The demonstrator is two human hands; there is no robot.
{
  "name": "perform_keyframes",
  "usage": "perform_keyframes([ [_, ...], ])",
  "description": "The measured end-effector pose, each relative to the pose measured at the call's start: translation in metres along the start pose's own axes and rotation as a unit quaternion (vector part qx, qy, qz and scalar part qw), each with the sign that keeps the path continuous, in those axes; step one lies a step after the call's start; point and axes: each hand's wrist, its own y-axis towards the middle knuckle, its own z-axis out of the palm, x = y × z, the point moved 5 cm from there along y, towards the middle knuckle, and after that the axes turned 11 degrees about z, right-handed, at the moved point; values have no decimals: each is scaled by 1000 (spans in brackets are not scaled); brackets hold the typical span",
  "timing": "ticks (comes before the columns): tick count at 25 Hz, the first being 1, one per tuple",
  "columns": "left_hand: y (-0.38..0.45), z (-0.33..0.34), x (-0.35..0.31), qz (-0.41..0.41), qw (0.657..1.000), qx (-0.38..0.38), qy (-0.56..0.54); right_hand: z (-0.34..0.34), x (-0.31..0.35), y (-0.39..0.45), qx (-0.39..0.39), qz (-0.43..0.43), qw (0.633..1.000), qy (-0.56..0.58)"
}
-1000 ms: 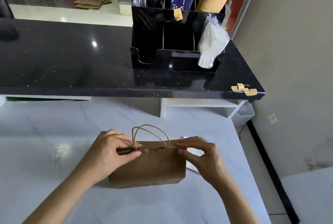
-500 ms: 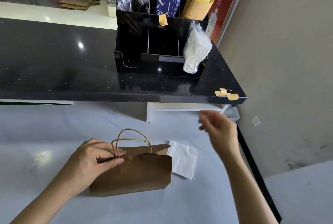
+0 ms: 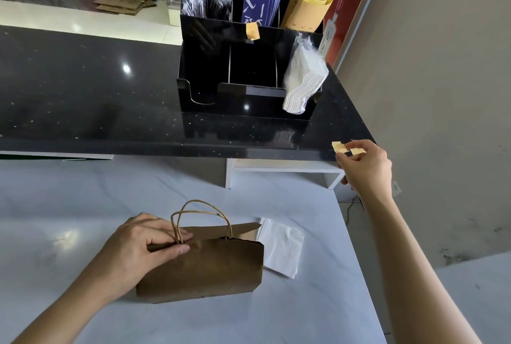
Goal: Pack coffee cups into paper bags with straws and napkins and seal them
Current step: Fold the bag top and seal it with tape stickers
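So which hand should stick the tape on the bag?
Probably the right hand: it already pinches a tan tape piece at the black counter's edge. The left hand is busy pinching the paper bag's folded top shut.

Two bare forearms enter from the bottom edge, each ending in a bare hand — the left hand [image 3: 143,244] and the right hand [image 3: 365,166]. No sleeve, cuff or glove shows on either arm up to the edge of view. Fingernails are short and unpainted — fingers and wrists carry nothing.
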Motion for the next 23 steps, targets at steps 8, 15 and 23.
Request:
perform_keyframes([
  [8,2,-1,0,9,1000,-7,2,0,6,18,14,-70,981,-180],
  [15,2,-1,-2,4,1000,-10,-3,3,12,33,-14,-215,945,-244],
  [23,3,-1,-2,7,1000,-7,1,1,21,42,10,-222,970,-99],
])
